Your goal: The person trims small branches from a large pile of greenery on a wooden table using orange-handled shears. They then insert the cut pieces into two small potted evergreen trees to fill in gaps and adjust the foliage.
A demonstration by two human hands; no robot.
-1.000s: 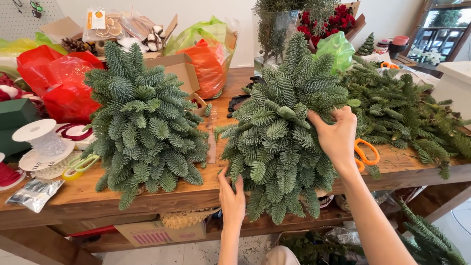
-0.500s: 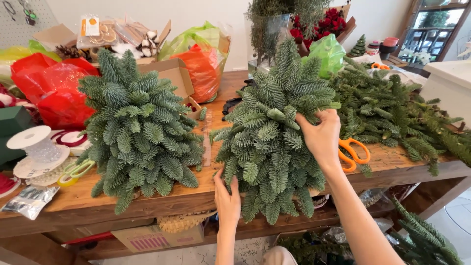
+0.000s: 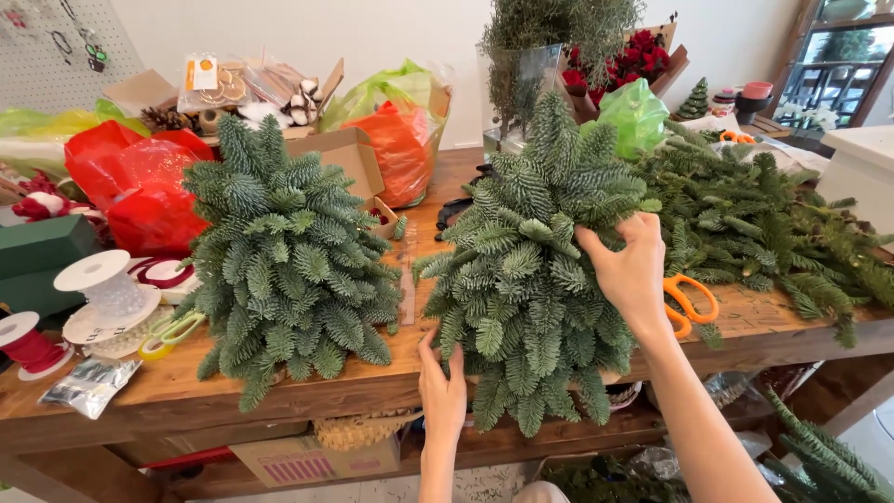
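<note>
A small tree made of fir sprigs [image 3: 521, 270] stands at the front edge of the wooden table [image 3: 186, 382]. My left hand [image 3: 441, 391] reaches up from below and touches its lowest sprigs, fingers together. My right hand [image 3: 631, 272] presses on the sprigs of its right side, fingers curled into the green. A second fir tree of the same kind [image 3: 284, 256] stands to the left, apart from both hands.
Orange-handled scissors [image 3: 689, 303] lie just right of my right hand. Loose fir branches [image 3: 773, 224] pile up at the right. Red bags [image 3: 140, 186], cardboard boxes [image 3: 345, 154], white spools [image 3: 107, 289], green-handled scissors [image 3: 168, 335] and a foil packet [image 3: 88, 384] fill the left.
My right hand has slid a little lower down the right side of the tree. My left hand stays at the tree's bottom sprigs. The view has shifted slightly.
</note>
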